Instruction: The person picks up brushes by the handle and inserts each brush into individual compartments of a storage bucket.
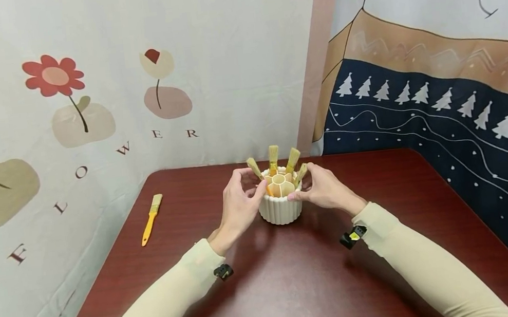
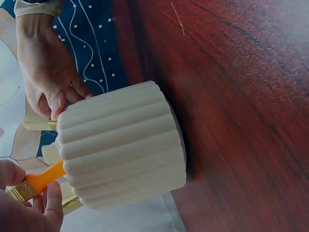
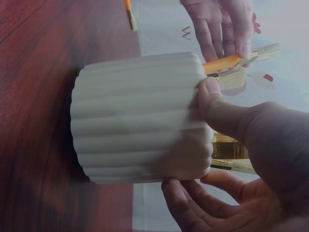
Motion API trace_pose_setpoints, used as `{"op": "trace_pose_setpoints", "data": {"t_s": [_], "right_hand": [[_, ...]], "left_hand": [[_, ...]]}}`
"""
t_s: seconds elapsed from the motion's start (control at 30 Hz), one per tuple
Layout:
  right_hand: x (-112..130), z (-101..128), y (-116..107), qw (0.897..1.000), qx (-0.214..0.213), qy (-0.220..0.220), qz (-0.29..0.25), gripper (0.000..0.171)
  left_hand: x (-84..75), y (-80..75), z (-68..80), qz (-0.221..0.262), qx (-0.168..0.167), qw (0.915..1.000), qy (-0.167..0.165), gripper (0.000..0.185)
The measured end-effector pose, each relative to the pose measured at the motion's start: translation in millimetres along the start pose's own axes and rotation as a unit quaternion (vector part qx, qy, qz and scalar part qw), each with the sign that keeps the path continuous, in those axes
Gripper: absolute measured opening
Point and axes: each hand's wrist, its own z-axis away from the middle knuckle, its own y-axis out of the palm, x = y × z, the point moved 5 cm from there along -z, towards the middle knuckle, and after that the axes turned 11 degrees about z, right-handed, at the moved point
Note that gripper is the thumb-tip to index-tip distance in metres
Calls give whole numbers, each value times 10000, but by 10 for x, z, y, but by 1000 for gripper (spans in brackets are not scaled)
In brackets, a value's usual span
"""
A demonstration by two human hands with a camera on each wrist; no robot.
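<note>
An orange-handled brush (image 2: 41,180) is pinched by the left hand (image 1: 236,201) at the ribbed white holder (image 1: 280,208), whose rim is gripped by the right hand (image 1: 324,188), seemingly to steady it.

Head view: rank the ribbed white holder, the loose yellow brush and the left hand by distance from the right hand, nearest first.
1. Ribbed white holder: touched by the right hand at its rim.
2. Left hand: across the holder.
3. Loose yellow brush: far left on the table.
</note>
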Motion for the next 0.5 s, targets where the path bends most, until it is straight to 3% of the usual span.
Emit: {"op": "trace_pose_setpoints", "data": {"t_s": [0.5], "right_hand": [[-15, -3, 8, 10000, -11, 20, -1, 71]], "left_hand": [[53, 18, 31, -202, 294, 9994, 38, 37]]}}
